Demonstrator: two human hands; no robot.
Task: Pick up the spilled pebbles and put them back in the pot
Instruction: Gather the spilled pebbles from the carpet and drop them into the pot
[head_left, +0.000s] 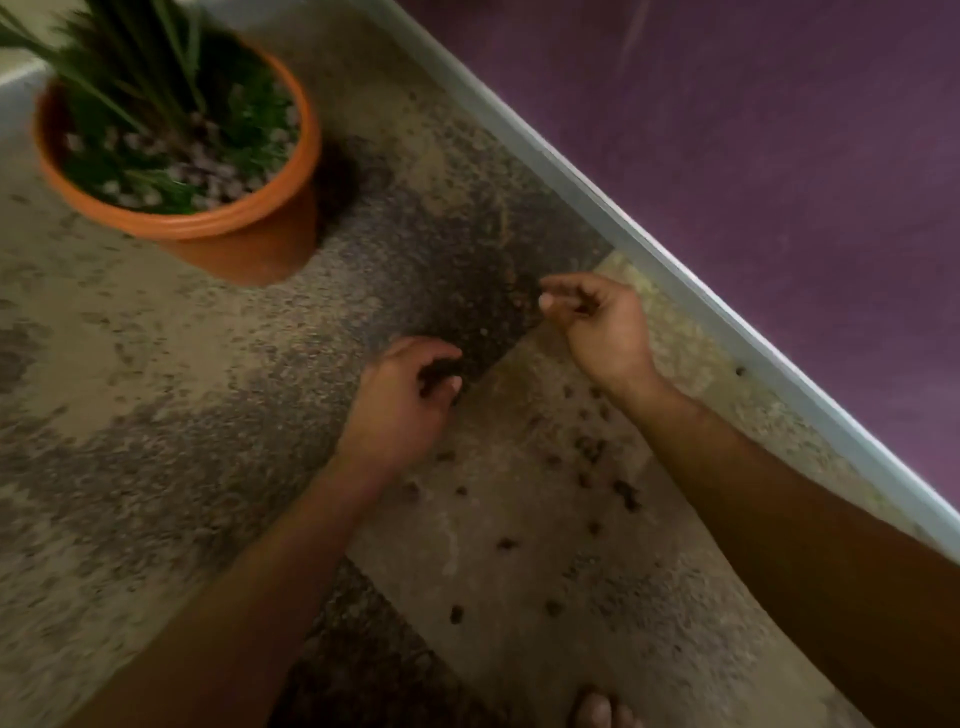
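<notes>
Curled fingers on both hands, each cupped loosely around something dark: the left hand (402, 400) hangs palm-down over the mottled grey-and-tan concrete floor (156, 415) with a dark clump pinched between thumb and fingertips, looks like gathered pebbles, though blur makes it hard to be sure; the right hand (597, 322) is turned more sideways, thumb and forefinger nearly touching, small dark bits showing in the hollow of the palm, so grasping pebbles too as far as can be told. Neither hand is flat or fully clenched. Small dark brown spilled pebbles (592, 452) lie scattered on the paler floor slab between and below the two forearms, a loose trail running from near the right wrist down toward the bottom of the view, several singles well apart from each other. Round orange plastic plant pot (249, 244) stands upright at upper left, well apart from both hands, holding a green spiky-leaved plant (145, 67) and a top layer of pale and purplish pebbles inside the rim. Dark damp-looking patch of floor spreads from the pot's base toward the hands. Pale grey-white raised ledge strip (649, 244) runs diagonally from top centre to right edge, just beyond the right hand, with a purple wall surface (753, 130) behind it. Bare toes (602, 709) peek in at the bottom edge. Whole view slightly motion-blurred.
</notes>
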